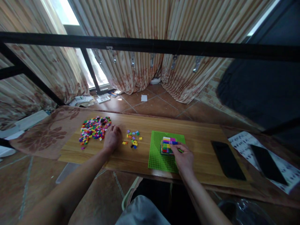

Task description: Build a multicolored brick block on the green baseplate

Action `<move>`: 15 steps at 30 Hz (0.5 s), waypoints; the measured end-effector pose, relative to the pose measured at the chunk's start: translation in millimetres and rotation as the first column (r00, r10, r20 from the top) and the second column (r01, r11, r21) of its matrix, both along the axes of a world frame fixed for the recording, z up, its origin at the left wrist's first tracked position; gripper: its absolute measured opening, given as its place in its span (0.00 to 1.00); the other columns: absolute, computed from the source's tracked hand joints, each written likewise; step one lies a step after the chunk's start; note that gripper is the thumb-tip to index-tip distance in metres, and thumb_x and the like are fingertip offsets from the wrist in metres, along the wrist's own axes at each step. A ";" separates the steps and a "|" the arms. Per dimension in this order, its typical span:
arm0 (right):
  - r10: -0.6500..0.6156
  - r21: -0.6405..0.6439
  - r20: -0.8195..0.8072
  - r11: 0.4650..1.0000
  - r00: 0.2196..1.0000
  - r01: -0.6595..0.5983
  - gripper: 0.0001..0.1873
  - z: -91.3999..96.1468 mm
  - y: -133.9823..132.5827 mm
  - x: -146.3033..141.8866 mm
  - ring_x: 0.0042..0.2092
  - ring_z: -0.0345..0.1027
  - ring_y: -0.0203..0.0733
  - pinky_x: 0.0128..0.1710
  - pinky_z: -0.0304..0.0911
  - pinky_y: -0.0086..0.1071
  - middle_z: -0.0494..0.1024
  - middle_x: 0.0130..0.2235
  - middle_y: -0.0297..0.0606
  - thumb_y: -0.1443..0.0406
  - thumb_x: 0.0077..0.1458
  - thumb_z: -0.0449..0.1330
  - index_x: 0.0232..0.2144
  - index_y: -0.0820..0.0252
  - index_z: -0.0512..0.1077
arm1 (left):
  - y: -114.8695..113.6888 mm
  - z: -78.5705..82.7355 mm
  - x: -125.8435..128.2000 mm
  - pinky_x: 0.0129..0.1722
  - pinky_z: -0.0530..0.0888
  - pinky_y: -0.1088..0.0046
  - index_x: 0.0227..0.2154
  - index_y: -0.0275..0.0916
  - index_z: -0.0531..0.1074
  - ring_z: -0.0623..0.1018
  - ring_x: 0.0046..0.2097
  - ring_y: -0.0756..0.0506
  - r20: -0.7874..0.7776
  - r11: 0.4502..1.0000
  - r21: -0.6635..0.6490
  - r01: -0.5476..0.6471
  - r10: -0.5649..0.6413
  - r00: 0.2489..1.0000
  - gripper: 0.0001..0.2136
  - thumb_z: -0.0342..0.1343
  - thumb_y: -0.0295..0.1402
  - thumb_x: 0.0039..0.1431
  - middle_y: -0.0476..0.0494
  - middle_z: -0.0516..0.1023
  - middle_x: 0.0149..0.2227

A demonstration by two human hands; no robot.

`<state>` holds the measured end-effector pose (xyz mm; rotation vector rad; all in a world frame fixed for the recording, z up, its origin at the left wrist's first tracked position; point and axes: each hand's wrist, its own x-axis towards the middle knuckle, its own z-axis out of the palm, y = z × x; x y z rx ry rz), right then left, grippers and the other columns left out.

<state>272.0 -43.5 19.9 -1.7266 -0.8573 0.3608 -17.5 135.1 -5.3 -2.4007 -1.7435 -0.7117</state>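
Note:
A green studded baseplate (161,157) lies on the wooden board (199,137). On it stands a small block built of many-coloured bricks (167,145). My right hand (184,157) rests at the block's right side, fingers pinched against its top edge. My left hand (112,137) lies knuckles up on the board with fingers curled, between a big heap of loose coloured bricks (93,129) and a small scatter of bricks (133,139). What the left fingers hold, if anything, is hidden.
Two dark phones or tablets lie at the right, one (227,159) on the board, one (266,164) on a patterned sheet. A black metal bar (150,45) crosses overhead. Striped curtains (140,72), tiled floor and papers (103,99) lie beyond.

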 end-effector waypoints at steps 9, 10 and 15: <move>-0.014 0.098 0.076 0.995 0.997 0.006 0.13 13.1 -51.5 -19.4 0.43 0.69 0.45 0.46 0.63 0.40 0.76 0.39 0.41 0.55 0.55 0.58 0.28 0.58 0.75 | 0.5 -1.4 0.1 0.47 0.69 0.60 0.32 0.38 0.71 0.72 0.45 0.38 0.039 1.000 0.002 -0.012 0.012 0.999 0.10 0.44 0.27 0.57 0.33 0.72 0.40; 0.020 0.091 0.081 0.995 0.997 -0.027 0.13 12.7 -57.5 -25.5 0.43 0.69 0.45 0.45 0.63 0.40 0.76 0.39 0.41 0.56 0.56 0.58 0.28 0.58 0.75 | 0.9 -1.9 0.0 0.47 0.69 0.60 0.32 0.38 0.71 0.72 0.45 0.38 0.041 1.000 0.004 -0.015 0.015 0.999 0.10 0.44 0.27 0.57 0.33 0.72 0.40; 0.220 0.015 0.081 0.975 0.972 -0.222 0.10 7.6 -73.6 -58.3 0.41 0.71 0.42 0.41 0.66 0.35 0.76 0.37 0.39 0.60 0.58 0.57 0.28 0.56 0.74 | 0.7 -1.8 -0.2 0.48 0.69 0.59 0.32 0.38 0.71 0.72 0.46 0.37 0.050 1.000 -0.010 -0.013 0.014 0.999 0.09 0.45 0.26 0.56 0.33 0.72 0.41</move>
